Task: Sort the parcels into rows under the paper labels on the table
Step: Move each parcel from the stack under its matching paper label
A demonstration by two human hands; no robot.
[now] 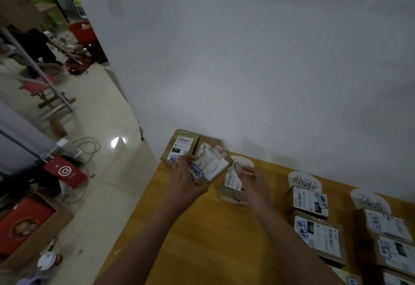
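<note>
My left hand (186,178) holds a small brown parcel (212,164) with white shipping stickers, lifted and tilted above the table's far left corner. A second parcel (180,147) stands just behind it at the corner. My right hand (252,180) rests on another brown parcel (233,187) lying on the wooden table (202,239), right below a round paper label (241,164) with handwriting. Two more paper labels (304,181) (369,201) lie further right, each with a row of parcels (318,234) (388,237) under it.
A white wall runs behind the table. Left of the table is tiled floor with a red paper bag (65,172), cables, a cardboard box (29,226) and a cup (48,261). A person crouches in the far left background.
</note>
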